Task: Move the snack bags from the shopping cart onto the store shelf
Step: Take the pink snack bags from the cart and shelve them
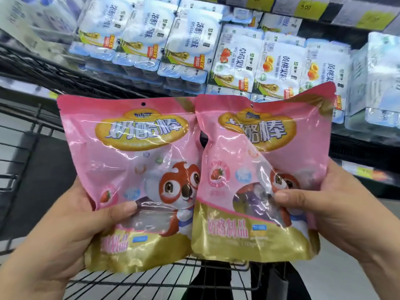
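Carry step judged in hand: left bag (134, 169) is pinched closed by left hand (65, 232) and right bag (259, 169) by right hand (337, 215), both held above cart (164, 284); next, a reach to shelf (357, 146) is called for.

yogurt multipacks (236, 61): stacked in rows, filling the shelving's upper half
price tags (311, 9): yellow, along the top rail
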Demonstrator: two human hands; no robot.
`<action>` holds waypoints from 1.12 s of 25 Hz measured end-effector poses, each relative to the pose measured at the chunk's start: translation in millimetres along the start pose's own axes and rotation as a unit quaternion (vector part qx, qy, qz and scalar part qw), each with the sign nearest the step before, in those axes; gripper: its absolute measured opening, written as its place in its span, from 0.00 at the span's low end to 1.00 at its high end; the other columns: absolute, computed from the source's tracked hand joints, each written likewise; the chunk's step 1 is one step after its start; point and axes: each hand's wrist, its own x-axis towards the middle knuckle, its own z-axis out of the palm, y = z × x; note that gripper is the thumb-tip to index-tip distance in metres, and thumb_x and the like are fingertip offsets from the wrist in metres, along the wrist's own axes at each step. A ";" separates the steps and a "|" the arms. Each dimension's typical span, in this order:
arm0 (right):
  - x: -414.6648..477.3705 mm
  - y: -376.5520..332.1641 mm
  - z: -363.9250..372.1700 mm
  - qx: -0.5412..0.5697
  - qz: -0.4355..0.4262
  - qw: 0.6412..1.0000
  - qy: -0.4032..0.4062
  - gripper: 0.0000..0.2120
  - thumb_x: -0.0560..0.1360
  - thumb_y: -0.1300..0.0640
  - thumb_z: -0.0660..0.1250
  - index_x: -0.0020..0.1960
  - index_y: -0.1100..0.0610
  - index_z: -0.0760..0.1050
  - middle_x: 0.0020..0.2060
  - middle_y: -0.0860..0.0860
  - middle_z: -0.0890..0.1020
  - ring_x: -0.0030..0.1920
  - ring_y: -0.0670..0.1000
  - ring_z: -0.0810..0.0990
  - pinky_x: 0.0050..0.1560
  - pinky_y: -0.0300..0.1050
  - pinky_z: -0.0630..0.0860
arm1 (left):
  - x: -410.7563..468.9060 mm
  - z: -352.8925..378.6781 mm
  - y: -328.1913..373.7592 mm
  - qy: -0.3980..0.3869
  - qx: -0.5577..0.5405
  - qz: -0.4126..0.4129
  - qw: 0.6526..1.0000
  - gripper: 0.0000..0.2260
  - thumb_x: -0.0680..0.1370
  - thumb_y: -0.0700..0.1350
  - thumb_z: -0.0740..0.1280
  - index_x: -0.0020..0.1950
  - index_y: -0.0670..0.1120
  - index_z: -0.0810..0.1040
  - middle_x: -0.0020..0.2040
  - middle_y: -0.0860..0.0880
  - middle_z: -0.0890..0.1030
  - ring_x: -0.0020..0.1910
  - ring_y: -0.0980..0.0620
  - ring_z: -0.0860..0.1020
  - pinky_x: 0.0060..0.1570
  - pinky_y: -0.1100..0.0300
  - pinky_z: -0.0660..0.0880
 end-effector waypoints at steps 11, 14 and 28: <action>38.3 -21.2 -34.2 -0.016 -0.020 1.000 0.011 0.28 0.56 0.63 0.81 0.56 0.61 0.81 0.52 0.68 0.82 0.51 0.64 0.84 0.49 0.55 0.81 | 75.8 45.7 28.3 -0.081 0.016 0.057 0.995 0.39 0.56 0.38 0.80 0.65 0.53 0.75 0.55 0.46 0.87 0.48 0.47 0.87 0.40 0.56 0.84; 47.9 -26.6 -49.4 -0.006 -0.027 0.999 0.047 0.21 0.61 0.73 0.70 0.51 0.58 0.83 0.48 0.62 0.85 0.48 0.61 0.85 0.46 0.52 0.83 | 93.3 68.4 33.3 -0.091 0.018 0.079 0.993 0.38 0.55 0.38 0.74 0.65 0.54 0.74 0.53 0.49 0.87 0.47 0.50 0.87 0.38 0.59 0.83; 53.8 -137.8 -189.6 -0.031 -0.181 0.978 0.103 0.30 0.58 0.69 0.71 0.61 0.62 0.78 0.53 0.62 0.84 0.50 0.60 0.85 0.44 0.50 0.83 | 196.0 211.0 80.9 -0.136 0.092 0.172 0.971 0.52 0.45 0.57 0.86 0.68 0.54 0.77 0.58 0.51 0.86 0.55 0.51 0.85 0.38 0.67 0.80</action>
